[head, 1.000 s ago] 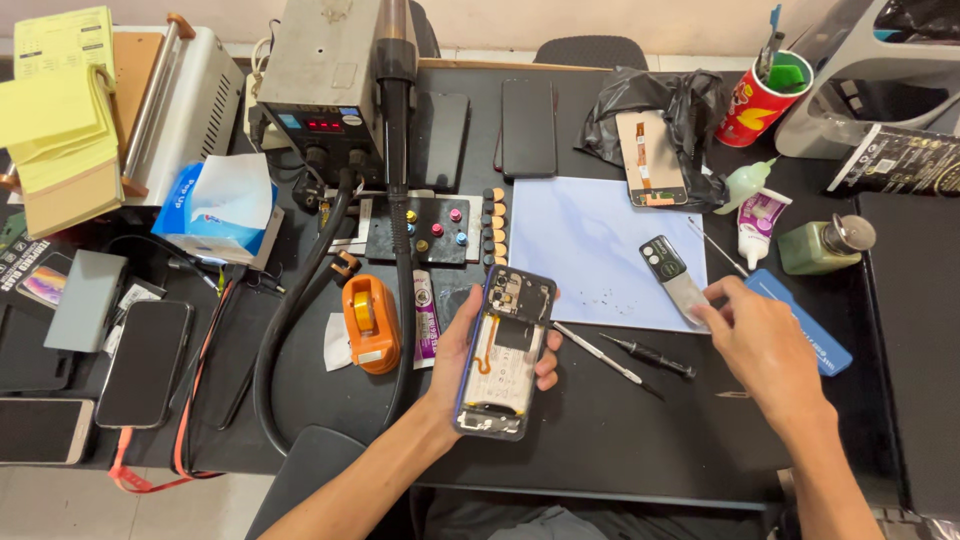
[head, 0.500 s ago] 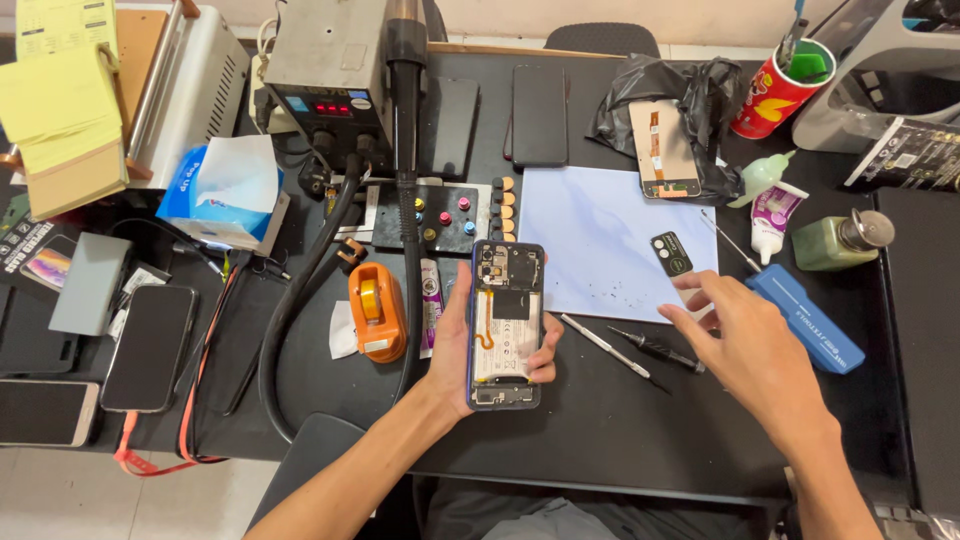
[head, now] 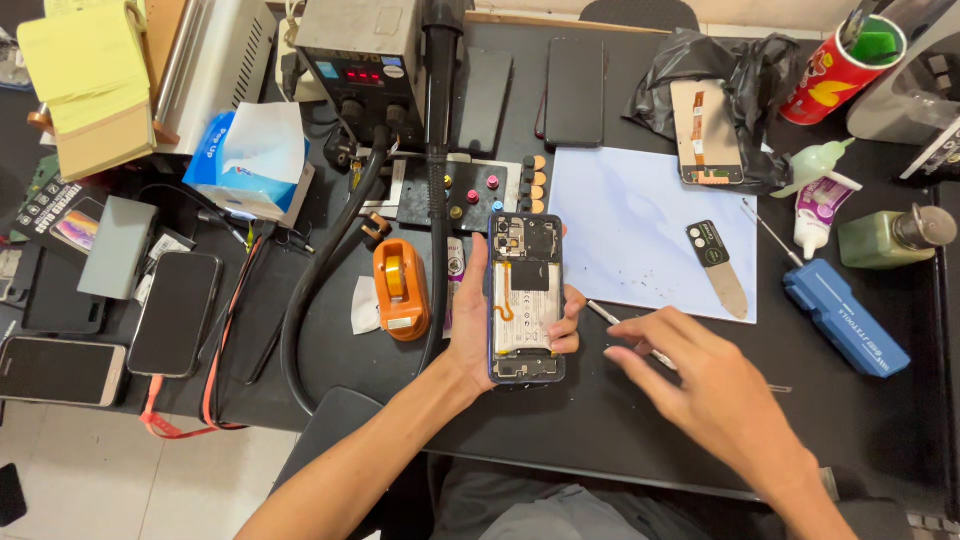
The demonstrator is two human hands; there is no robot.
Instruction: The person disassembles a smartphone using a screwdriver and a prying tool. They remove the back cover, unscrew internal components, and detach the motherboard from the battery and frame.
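Note:
My left hand (head: pixel 478 330) grips an opened phone (head: pixel 526 295) with its back cover off, held upright over the dark table, its battery and boards showing. My right hand (head: pixel 700 385) hovers just right of the phone, fingers spread and reaching over thin metal tools (head: pixel 625 330) that lie on the table. It holds nothing that I can see. A thin pry tool with a black round-holed head (head: pixel 718 265) lies on the pale blue mat (head: pixel 620 225) beyond my right hand.
An orange tape dispenser (head: pixel 400 290) and a thick black hose (head: pixel 320 280) lie left of the phone. A blue case (head: pixel 845 318), a green bottle (head: pixel 890 235), a glue tube (head: pixel 820 210) and a red can (head: pixel 838 70) stand right. Spare phones (head: pixel 175 312) lie far left.
My right hand has left the pry tool on the blue mat and come down left to the thin tools beside the phone. The phone now stands straighter in my left hand.

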